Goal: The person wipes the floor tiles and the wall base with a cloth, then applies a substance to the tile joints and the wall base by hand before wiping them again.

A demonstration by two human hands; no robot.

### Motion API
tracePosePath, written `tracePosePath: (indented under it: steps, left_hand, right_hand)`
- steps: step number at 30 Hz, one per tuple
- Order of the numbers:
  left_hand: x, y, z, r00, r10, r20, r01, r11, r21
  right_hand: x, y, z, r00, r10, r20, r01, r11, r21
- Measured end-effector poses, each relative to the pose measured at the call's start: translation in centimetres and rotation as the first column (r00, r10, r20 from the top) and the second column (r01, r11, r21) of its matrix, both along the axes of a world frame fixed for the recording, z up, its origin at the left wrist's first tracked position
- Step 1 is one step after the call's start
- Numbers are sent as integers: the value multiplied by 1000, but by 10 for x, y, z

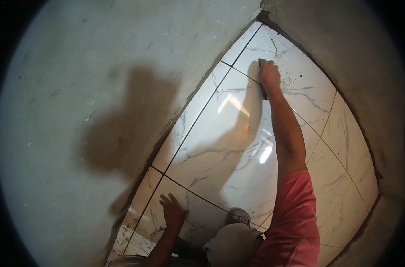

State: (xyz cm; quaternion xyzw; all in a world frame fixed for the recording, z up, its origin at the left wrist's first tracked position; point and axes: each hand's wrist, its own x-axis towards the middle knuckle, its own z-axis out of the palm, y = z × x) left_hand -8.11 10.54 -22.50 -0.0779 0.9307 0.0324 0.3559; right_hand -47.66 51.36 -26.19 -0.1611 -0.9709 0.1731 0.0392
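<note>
The dark hand tool lies at the far part of the tiled floor, under my right hand, and only its two ends show past the fingers. I read its long axis as running nearly straight away from me, tipped slightly off the line of my forearm, so it sits across the diagonal tile joint rather than along it. That angle between tool and joint is the relation I'd judge matters most here. My right hand is closed over the tool's back; I can't make out its underside, or whether its whole face meets the marble-patterned tile. Dark crumbs lie just beyond and to the right of the knuckles. To the left of the tool, the joint meets the long dark joint that runs down beside the left wall. My left hand is well apart from all this, low and near my body, fingers spread and nothing visible in it; I can't tell how much weight it bears on the floor. The right is plainly the nearer hand, reaching out at almost full arm's length past my sandalled foot.
</note>
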Motion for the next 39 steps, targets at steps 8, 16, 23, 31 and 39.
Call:
tracePosePath:
  steps: [8,16,23,31,39]
  left_hand:
    - [-1,0,0,999,13,44,-13,1000,-7]
    - [3,-3,-2,1000,-13,20,13,999,-38]
    - [-1,3,-6,998,-53,30,55,997,-55]
    - [-66,50,8,919,-202,-340,288,930,226]
    - [-241,206,-44,755,-280,-593,528,796,297]
  right_hand:
    - [157,-140,-7,552,834,7,-805,531,263]
    - [76,179,-12,973,-214,86,165,906,391]
    - [138,-58,-4,777,612,148,-630,747,214]
    - [44,131,-20,998,-55,36,45,975,220]
    - [68,78,-30,937,349,0,-337,907,250]
